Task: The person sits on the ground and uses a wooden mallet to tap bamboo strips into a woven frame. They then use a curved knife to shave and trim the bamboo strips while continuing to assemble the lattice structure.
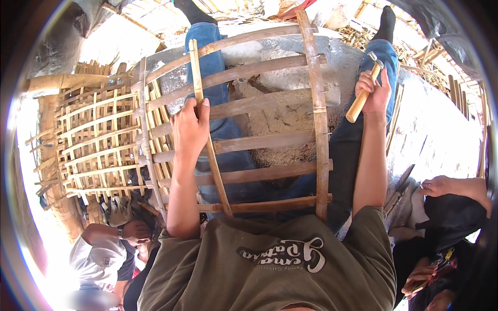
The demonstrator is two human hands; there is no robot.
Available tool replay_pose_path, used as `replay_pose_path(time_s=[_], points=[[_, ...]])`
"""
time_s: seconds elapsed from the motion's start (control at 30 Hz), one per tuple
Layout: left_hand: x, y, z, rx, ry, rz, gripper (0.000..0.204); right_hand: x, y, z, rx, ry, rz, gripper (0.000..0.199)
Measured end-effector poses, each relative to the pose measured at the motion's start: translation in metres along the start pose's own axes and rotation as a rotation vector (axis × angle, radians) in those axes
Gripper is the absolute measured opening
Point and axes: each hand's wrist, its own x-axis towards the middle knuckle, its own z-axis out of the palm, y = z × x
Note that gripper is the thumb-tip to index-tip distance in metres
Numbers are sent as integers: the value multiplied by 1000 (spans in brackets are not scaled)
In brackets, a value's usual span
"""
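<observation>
Across my outstretched legs lies a ladder-like frame of bamboo slats [270, 141], with several crosswise strips and an upright strip [318, 111] along its right side. My left hand [190, 127] is closed round a lighter bamboo strip [196, 70], which lies lengthwise over the crosswise ones, left of the middle. Small nail-like points stick out along the right upright strip. In my right hand [377, 94] is a hammer [357, 105] with a wooden handle and a metal head, raised beside the frame's right side, apart from it.
Woven bamboo lattice panels [98, 137] are stacked at the left. At the right edge, a co-worker's hand [437, 185] reaches inward; another person's hand [419, 277] is below it. A person in a pale shirt [96, 259] sits at the lower left. Bamboo scraps [353, 37] lie at the far side.
</observation>
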Motion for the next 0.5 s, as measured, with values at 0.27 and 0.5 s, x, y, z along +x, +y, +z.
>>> replay_pose_path(time_s=[0.27, 0.5], points=[[28, -5, -11, -28, 81, 49, 37, 2, -1, 2, 58, 34, 7, 43], [43, 7, -6, -41, 95, 16, 37, -2, -2, 2, 81, 18, 1, 41]])
